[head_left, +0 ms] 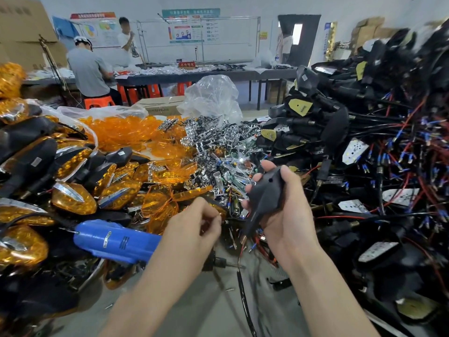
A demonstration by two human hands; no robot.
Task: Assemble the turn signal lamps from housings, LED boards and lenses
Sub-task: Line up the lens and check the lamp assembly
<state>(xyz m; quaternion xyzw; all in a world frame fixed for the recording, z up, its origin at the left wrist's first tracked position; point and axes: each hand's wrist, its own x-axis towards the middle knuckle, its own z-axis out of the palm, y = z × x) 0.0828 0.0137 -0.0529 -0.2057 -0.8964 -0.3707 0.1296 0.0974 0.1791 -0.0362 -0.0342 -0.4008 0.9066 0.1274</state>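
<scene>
head view. item in hand: dark grey moulded plastic lamp housing (266, 190), closed back toward the camera, stem pointing down at the table, clamped in the right hand (281, 210), fingers curled round its left edge, thumb along its right. left hand (196, 224): just beside the housing, apart from it, fingers curled, thumb and forefinger tips drawn together; whether they pinch a small part cannot be told.

risks, as judged:
- leads hanging from the stem may snag in the loose red and black wires beneath and tug the housing askew.
- any small part let slip would likely vanish into the heaps.
- the left forearm lies over the blue plastic electric screwdriver (116, 242) and could knock it.

surroundings:
- heap of amber translucent plastic lenses (126, 132), rear left.
- heap of chrome-plated reflector pieces (218, 147), centre.
- pile of black wired housings with white led boards (364, 147), right.
- finished amber-and-black lamps (73, 198), left.
- crumpled clear plastic bag (211, 98), behind.

obstruction: the heaps press in on three sides; only a narrow strip of grey table (218, 310) shows.
</scene>
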